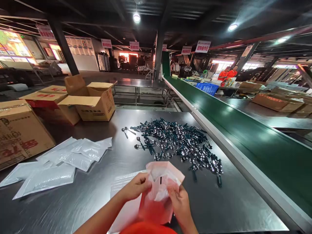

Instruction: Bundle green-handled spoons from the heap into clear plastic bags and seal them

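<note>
Between my two hands is a whitish mailer bag [158,195], tinted red over its lower part and bearing a small black mark. My left hand [137,187] pinches its left edge between thumb and fingers. On the opposite edge, my right hand [179,201] grips the bag with the thumb on top. Beneath it, a stack of flat white mailers [122,182] lies on the metal table [92,201]. Beyond the bag spreads a large heap of spoons [175,136] with shiny bowls and dark green handles. A few lie apart at its left side.
Several white mailers [52,177] lie at left. Behind them stand an open carton [95,105] and other cardboard boxes [23,133]. A green conveyor belt [231,130] runs along the right. Farther back are a blue crate [207,88] and two people in orange [227,74].
</note>
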Tool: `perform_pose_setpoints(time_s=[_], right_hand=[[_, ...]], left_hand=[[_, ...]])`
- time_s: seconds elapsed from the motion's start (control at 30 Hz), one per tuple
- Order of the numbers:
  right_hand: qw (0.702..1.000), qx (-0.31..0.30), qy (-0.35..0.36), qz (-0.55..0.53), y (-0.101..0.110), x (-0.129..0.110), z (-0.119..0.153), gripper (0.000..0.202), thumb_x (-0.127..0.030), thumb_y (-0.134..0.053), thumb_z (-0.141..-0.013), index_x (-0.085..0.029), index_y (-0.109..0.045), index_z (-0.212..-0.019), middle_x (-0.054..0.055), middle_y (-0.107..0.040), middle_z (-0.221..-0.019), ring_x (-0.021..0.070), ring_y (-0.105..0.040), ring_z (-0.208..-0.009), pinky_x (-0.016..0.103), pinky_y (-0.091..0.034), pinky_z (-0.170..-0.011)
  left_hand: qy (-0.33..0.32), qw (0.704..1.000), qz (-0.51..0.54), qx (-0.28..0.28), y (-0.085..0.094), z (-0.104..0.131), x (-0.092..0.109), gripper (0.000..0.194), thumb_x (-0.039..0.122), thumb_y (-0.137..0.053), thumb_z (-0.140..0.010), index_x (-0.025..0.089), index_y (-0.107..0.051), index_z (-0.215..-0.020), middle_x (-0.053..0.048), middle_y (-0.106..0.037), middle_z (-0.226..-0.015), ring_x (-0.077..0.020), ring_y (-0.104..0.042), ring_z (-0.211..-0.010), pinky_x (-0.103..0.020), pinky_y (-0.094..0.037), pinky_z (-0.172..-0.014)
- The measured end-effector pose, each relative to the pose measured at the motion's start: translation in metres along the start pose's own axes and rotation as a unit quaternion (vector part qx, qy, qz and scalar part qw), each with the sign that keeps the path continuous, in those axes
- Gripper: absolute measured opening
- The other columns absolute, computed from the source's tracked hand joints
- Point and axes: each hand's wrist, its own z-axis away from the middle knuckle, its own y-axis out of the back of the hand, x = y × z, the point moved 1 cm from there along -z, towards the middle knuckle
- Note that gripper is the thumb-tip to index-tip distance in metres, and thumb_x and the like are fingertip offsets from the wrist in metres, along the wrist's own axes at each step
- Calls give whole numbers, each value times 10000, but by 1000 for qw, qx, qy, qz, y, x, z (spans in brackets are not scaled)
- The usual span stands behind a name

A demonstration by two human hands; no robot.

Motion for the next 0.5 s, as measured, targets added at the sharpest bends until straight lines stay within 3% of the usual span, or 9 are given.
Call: perform_pose_setpoints(time_s=[0.07, 0.13, 0.23, 0.3, 0.37, 0.4, 0.5], right_hand=[[999, 20, 21, 33, 3, 4, -1, 363, -508, -576, -822, -177, -719, -858, 102, -721, -846, 259, -666, -808, 347, -544, -773], [996, 66, 13, 51, 5, 6, -2, 369, -503, -547, -843, -172, -706, -819, 85, -706, -778, 239, -652, -742, 322, -542, -698], [977, 200, 13, 68, 5, -1, -2, 314, -442, -522, -878, -166, -660, -935, 73, -684, -848, 212, -634, -778, 297, -521, -680], [949, 285, 97, 91, 0, -16, 0, 225, -350, -543, -879, -181, -598, -1017, 70, -639, -935, 198, -610, -851, 304, -502, -731], [921, 276, 233, 148, -10, -38, 2, 134, -260, -583, -854, -203, -571, -975, 57, -579, -938, 195, -572, -883, 328, -477, -768], [908, 234, 292, 185, -16, -50, 3, 92, -234, -601, -841, -210, -569, -923, 53, -558, -926, 199, -555, -886, 344, -463, -777], [873, 160, 344, 306, -34, -76, -1, 141, -280, -669, -808, -210, -549, -782, 44, -528, -873, 209, -517, -852, 374, -418, -774]], left_hand=[[-5, 997, 28, 66, -8, -3, -1, 528, 647, -586, -750, 136, -670, -642, 8, -579, -572, -108, -505, -583, -220, -415, -586], [-2, 986, 117, 119, -16, -4, -1, 476, 616, -592, -768, 154, -692, -717, -9, -630, -609, -143, -565, -631, -250, -456, -624], [15, 960, 231, 157, -26, -1, 3, 434, 592, -644, -732, 181, -713, -857, -47, -709, -736, -226, -653, -799, -354, -514, -784], [15, 959, 225, 172, -30, 3, 6, 449, 583, -626, -753, 197, -712, -966, -71, -736, -915, -249, -648, -967, -400, -474, -941], [6, 973, 164, 162, -33, 8, 10, 450, 557, -564, -819, 216, -687, -1086, -74, -704, -1117, -238, -581, -1139, -397, -365, -1081], [-1, 981, 123, 148, -36, 10, 12, 441, 532, -533, -850, 222, -671, -1132, -68, -677, -1189, -228, -541, -1199, -383, -312, -1123], [-16, 995, 18, 99, -47, 18, 17, 453, 517, -472, -888, 219, -658, -1173, -61, -667, -1217, -232, -554, -1176, -362, -342, -1110]])
